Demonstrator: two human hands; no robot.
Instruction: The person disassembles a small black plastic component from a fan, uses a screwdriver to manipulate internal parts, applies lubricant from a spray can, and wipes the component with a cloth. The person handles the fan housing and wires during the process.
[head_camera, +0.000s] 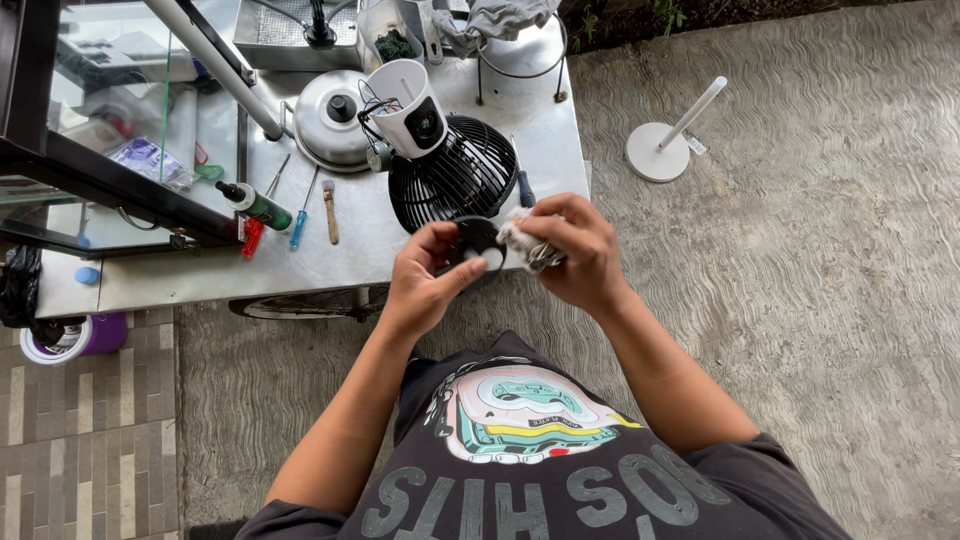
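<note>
One camera sits on the person's head, looking steeply down over the chest, close to both raised hands, with the metal table ahead and concrete floor to the right.

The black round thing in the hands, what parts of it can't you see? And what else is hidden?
- Black round part, head view: its edges are covered by the left hand and the rag.
- Rag: mostly bunched inside the right hand, so its full shape is hidden.
- Fan grille: the white motor housing covers its upper left.
- Glass case: reflections blur what is inside.
- White fan stand: too small for detail.
</note>
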